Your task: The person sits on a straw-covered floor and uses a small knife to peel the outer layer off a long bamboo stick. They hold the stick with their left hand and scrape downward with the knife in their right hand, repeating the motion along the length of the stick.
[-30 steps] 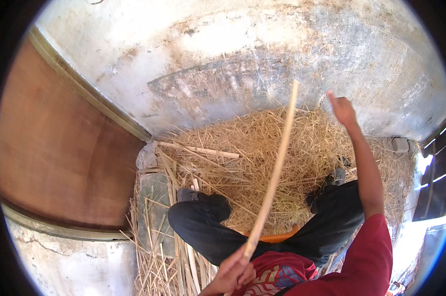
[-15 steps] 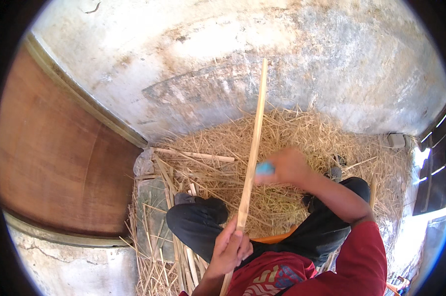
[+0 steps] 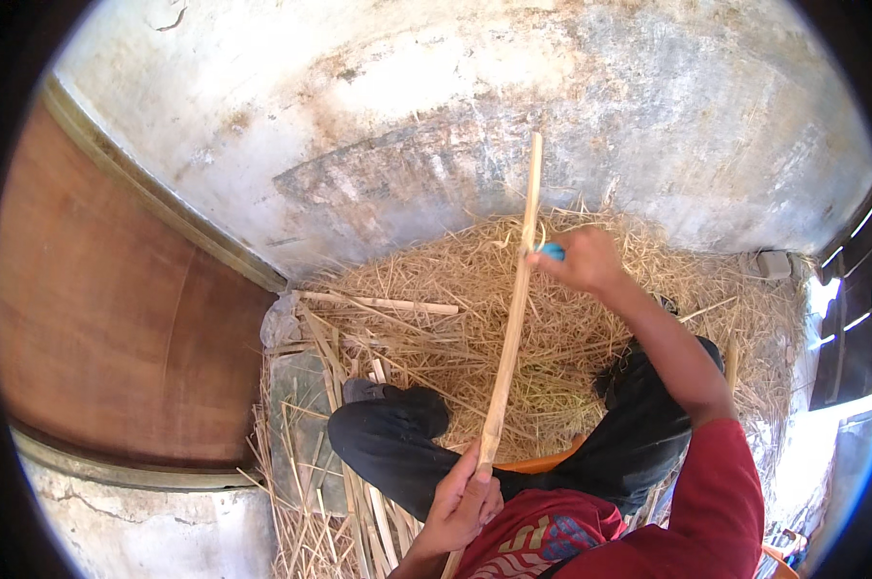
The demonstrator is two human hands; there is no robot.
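A long pale bamboo strip (image 3: 511,357) slants upward from my lap, its far end in front of the wall. My left hand (image 3: 463,502) is closed around its lower part, thumb on top. Farther up, my right hand (image 3: 586,262) is closed on a blue-handled knife (image 3: 551,252), pressed to the right side of the strip. The knife's blade cannot be made out. Thin pale shavings (image 3: 540,234) curl off the strip where the knife meets it.
Dry shavings (image 3: 590,386) cover the ground between my bent legs and the stained wall (image 3: 436,125). More pale strips (image 3: 383,521) lie by my left leg, near a grey slab (image 3: 306,425). A brown wooden panel (image 3: 137,299) stands at the left, a small block (image 3: 774,264) at the right.
My right hand has moved up and away along the strip with the knife, and shavings now curl there. The strip and my left hand have shifted slightly right and down.
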